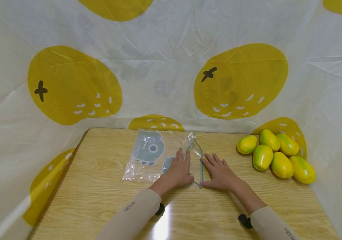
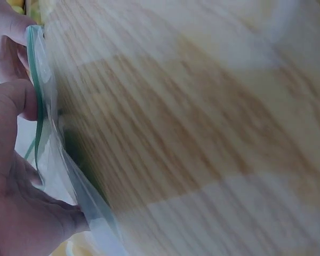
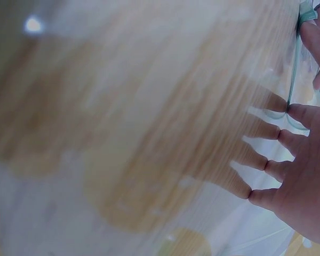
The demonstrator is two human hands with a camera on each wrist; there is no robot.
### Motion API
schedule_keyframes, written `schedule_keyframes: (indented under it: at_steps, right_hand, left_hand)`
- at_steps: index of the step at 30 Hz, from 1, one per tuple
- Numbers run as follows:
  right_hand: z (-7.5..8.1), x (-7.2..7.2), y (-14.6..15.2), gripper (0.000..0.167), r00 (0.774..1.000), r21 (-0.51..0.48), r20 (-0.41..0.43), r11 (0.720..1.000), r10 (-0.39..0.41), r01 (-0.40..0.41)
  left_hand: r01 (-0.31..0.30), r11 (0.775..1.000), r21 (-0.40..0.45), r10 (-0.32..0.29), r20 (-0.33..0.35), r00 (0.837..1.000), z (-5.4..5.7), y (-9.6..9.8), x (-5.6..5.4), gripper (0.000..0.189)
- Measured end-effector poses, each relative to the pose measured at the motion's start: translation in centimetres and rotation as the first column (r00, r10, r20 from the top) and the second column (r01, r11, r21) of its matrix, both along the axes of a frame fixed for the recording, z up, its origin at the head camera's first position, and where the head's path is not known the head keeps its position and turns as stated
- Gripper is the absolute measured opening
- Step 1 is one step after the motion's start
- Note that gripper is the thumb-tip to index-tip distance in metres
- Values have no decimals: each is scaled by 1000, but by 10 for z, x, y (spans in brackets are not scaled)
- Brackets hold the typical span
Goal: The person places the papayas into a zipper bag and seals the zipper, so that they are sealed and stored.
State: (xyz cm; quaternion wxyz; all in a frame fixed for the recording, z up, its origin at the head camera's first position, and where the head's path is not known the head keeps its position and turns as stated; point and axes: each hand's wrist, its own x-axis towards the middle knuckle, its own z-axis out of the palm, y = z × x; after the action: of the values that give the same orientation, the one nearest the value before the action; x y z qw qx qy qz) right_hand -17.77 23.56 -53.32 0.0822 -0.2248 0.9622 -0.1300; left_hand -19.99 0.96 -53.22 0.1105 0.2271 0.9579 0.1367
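Note:
A clear plastic zip bag printed with blue-grey cartoon figures lies flat on the wooden table. Its green-edged mouth faces right and gapes a little. My left hand rests on the bag near the mouth, fingers stretched forward. In the left wrist view, that thumb touches the green strip. At the right of the mouth, my right hand has its fingers spread, with fingertips on the table. Its thumb and index finger touch the bag's edge; the right wrist view shows the spread fingers beside the green strip.
Several yellow-green mangoes, which look glossy, are grouped at the table's back right. A white sheet with large yellow fruit prints hangs behind and at both sides. Bare wood of the table shows left of the bag.

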Motion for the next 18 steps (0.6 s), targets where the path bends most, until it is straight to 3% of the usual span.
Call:
schedule_keyframes:
  at_steps: [7,18]
  right_hand:
    - [3,1,-1,104,1000,-1,-16,1000,9,-9]
    - [6,3,-1,104,1000,-4,0,1000,-2,2]
  left_hand:
    - [-10,999,-39,12,38,999,1,4,1,92]
    - [-78,993,-84,79,8,997,-2,10,3,97]
